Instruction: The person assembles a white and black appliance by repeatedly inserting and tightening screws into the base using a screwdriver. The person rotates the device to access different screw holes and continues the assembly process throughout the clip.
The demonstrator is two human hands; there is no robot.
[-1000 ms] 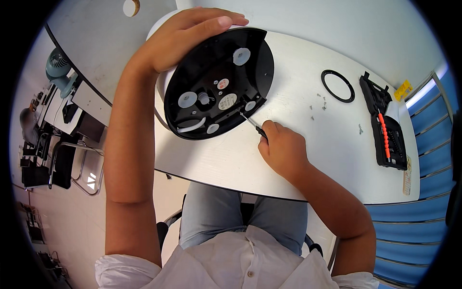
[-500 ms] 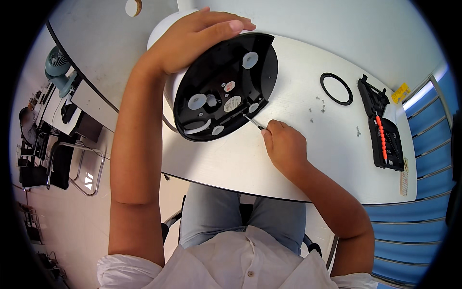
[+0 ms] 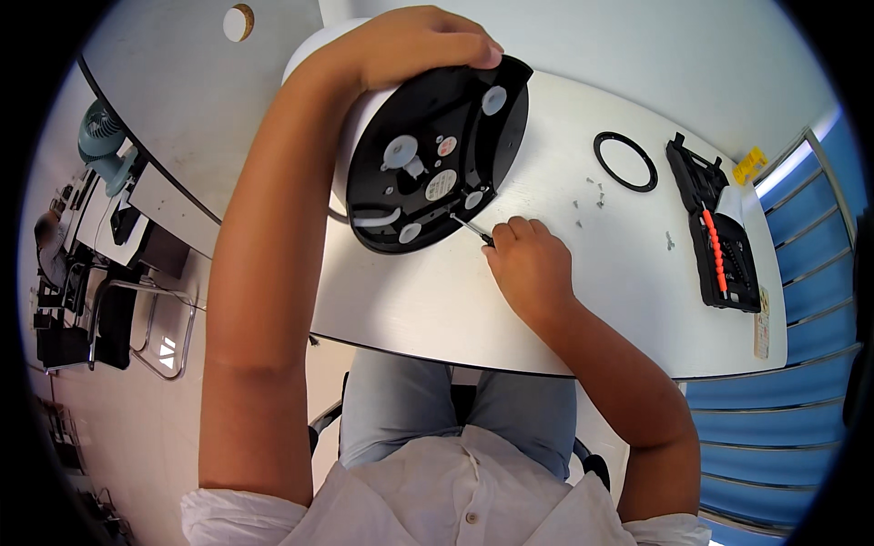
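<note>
A white rounded appliance lies tipped on the white table, its black oval base (image 3: 414, 114) facing me. Pale round suction feet, small round labels and a white curved piece show on that base. My left hand (image 3: 423, 41) is closed over its far upper rim, the thumb at the edge. In my right hand (image 3: 533, 268) is a small screwdriver (image 3: 471, 227), held by the handle between bent fingers. Its thin metal shaft reaches the base's lower right part, beside a small foot. Whether the tip sits in a screw is too small to tell.
Several small screws (image 3: 598, 196) lie scattered on the table (image 3: 437, 309), right of the base. Beyond them are a black ring (image 3: 648, 176) and an open black tool case (image 3: 699, 238) with an orange flexible shaft (image 3: 714, 246). A yellow object (image 3: 751, 166) stands behind the case.
The base has turned and tilted slightly, moving up and right in view. My left hand has shifted right along the rim, its fingers more curled. The screwdriver has moved a little left and up.
</note>
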